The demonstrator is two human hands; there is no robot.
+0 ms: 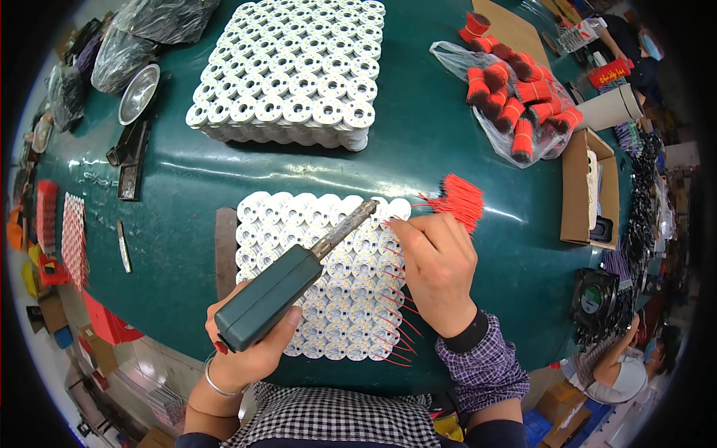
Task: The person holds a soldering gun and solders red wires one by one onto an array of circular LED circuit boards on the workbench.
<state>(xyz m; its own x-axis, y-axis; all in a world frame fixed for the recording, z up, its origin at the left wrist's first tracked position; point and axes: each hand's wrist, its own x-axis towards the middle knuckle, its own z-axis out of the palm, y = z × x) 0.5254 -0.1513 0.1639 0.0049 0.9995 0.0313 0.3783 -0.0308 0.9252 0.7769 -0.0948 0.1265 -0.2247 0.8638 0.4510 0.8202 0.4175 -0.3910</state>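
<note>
My left hand [254,355] is wrapped round a dark green soldering gun [272,299]. Its long metal tip slants up and to the right, over the top right part of a panel of round white LED boards [287,240]. Close to that tip, the pinched fingers of my right hand [442,269] hold a thin red wire [388,223] at the panel's right edge. Down that same edge, several red wires [403,328] stick out from the boards. Beyond my right hand lies a loose bunch of red wires [461,201]. Whether the tip touches a board cannot be made out.
A tall stack of LED panels [287,108] stands farther back. Bundled red wires [515,97] lie on a plastic bag at right, near a cardboard box [575,190] and a black fan [595,299]. At left are a metal bowl [140,93] and a black holder [131,164]. Another person [616,366] sits at right.
</note>
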